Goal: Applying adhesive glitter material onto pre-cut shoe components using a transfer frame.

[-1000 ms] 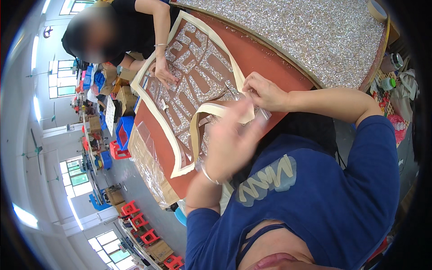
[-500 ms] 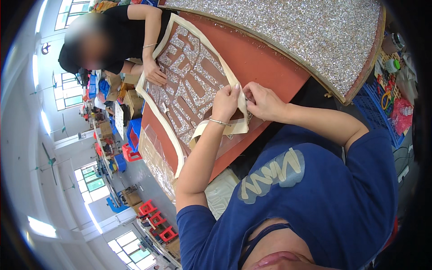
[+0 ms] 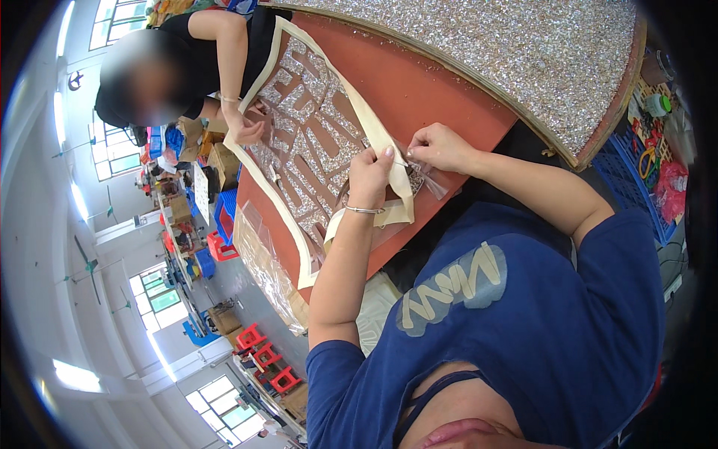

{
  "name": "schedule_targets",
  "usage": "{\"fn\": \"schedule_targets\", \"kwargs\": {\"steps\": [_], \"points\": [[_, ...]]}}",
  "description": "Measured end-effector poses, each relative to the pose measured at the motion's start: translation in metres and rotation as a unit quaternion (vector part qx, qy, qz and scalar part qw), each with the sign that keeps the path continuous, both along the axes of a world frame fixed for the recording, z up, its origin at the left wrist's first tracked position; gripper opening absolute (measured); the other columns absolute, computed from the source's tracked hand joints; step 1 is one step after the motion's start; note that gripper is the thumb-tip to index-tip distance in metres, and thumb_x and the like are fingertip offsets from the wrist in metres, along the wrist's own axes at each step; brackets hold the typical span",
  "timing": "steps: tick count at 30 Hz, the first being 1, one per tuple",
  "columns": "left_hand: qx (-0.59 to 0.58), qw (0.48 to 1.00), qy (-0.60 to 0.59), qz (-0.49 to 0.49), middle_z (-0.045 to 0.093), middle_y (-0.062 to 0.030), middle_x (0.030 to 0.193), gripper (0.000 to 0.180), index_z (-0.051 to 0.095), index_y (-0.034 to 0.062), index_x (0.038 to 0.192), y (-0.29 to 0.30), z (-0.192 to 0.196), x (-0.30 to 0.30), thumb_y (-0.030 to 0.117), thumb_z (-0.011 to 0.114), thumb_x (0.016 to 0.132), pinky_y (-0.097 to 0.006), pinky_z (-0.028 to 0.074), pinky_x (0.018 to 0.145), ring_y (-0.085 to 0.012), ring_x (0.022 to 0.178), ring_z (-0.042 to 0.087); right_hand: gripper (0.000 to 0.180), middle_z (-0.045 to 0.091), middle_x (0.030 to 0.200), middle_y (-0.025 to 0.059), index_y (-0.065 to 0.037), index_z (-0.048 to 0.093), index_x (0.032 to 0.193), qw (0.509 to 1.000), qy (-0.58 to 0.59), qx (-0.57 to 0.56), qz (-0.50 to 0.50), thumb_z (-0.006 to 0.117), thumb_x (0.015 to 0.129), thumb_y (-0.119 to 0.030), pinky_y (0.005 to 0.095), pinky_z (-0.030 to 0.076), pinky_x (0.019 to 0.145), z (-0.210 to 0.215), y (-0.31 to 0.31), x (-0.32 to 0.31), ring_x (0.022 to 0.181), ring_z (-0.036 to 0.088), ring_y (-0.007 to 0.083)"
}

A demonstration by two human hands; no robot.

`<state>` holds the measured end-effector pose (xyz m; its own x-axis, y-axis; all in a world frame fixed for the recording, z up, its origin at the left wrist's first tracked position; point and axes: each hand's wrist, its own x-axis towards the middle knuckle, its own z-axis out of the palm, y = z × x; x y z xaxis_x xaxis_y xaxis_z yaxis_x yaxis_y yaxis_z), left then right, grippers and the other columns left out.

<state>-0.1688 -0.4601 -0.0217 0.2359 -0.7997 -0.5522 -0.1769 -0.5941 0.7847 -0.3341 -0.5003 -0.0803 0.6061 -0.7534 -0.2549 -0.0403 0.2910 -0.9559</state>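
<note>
My left hand (image 3: 370,173), with a bracelet at the wrist, grips the raised near corner of a cream-bordered stencil sheet (image 3: 390,153). The border is bent up under its fingers. Just to the right, my right hand (image 3: 440,150) pinches a clear plastic film (image 3: 434,182) that stretches from beneath that corner. The stencil's brown panel (image 3: 308,140) has elongated cut-outs showing glittery silver pieces. At its far left side a co-worker's hand (image 3: 243,129) hovers over the border with loosely bent fingers; their other hand is partly hidden behind it.
A reddish-brown board (image 3: 419,82) lies under the stencil. Beyond it stands a large wood-rimmed tray (image 3: 523,60) of sparkling pieces. Clear plastic packaging (image 3: 273,273) hangs at the board's left edge. A blue crate (image 3: 632,179) with scissors (image 3: 646,161) sits at right.
My right hand has drawn clear film outward from the stencil's corner, up and to the right. The co-worker's hand has lifted off the panel and shifted left.
</note>
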Motion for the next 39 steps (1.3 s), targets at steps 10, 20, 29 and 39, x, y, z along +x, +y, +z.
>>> {"fn": "schedule_targets", "kwargs": {"steps": [10,20,29,39], "points": [[-0.026,0.999,-0.016,0.04,0.056,-0.0001,0.063,0.02,0.058,0.0017,0.077,0.004,0.022,0.015,0.018,0.061,0.088,-0.023,0.037,0.045,-0.0058,0.051,0.046,0.019,0.06,0.072,0.0102,0.007,0.06,0.082,0.992,-0.082,0.1,-0.007,0.058,0.08,-0.012,0.0277,0.054,0.051,-0.002,-0.005,-0.008,0.059,0.062,0.0174],[-0.004,0.997,-0.068,0.021,0.059,-0.0032,0.063,0.019,0.059,0.0031,0.074,-0.011,0.079,0.065,0.018,0.062,0.086,-0.022,0.039,0.044,-0.0087,0.049,0.052,0.015,0.058,0.077,0.0118,0.005,0.058,0.088,0.988,-0.039,0.147,-0.014,0.055,0.083,-0.009,0.0277,0.055,0.049,0.01,-0.018,-0.023,0.059,0.062,0.0176],[0.029,0.999,0.033,0.004,0.06,-0.0094,0.068,0.02,0.056,-0.0021,0.08,-0.014,0.101,0.04,0.016,0.06,0.087,-0.027,0.051,0.047,-0.0151,0.057,0.061,0.015,0.06,0.091,0.0065,0.0,0.062,0.086,0.923,-0.232,-0.215,-0.219,0.05,0.077,0.002,0.03,0.048,0.073,0.055,-0.019,-0.006,0.082,0.059,0.0161],[0.015,0.998,0.049,0.022,0.061,-0.0073,0.071,0.021,0.058,-0.0027,0.084,-0.01,0.098,0.025,0.018,0.057,0.089,-0.025,0.047,0.049,-0.0117,0.056,0.058,0.028,0.054,0.093,0.0148,-0.001,0.053,0.102,0.864,-0.106,-0.472,-0.141,0.064,0.076,-0.006,0.0382,0.048,0.07,0.064,0.016,0.029,0.082,0.057,0.0323]]}}
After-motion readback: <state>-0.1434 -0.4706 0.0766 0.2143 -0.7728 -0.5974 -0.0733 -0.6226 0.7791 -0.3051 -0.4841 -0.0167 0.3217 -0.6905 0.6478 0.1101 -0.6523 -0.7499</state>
